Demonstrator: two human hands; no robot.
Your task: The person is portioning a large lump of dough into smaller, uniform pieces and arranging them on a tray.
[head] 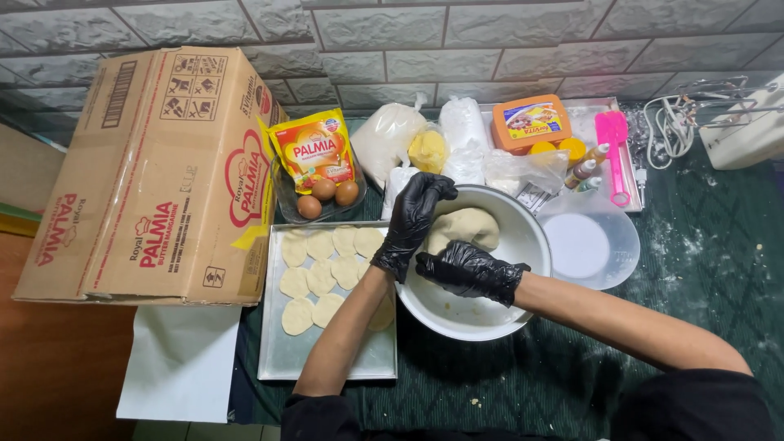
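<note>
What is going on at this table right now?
A person in black gloves works over a white bowl holding a lump of dough. The left hand reaches onto the dough; the right hand rests inside the bowl beside it. Flat dough rounds lie on a metal tray alongside.

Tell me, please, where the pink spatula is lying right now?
In the head view, the pink spatula lies at the upper right, on the metal tray against the wall, beside the small bottles and just above the clear lid.
</note>
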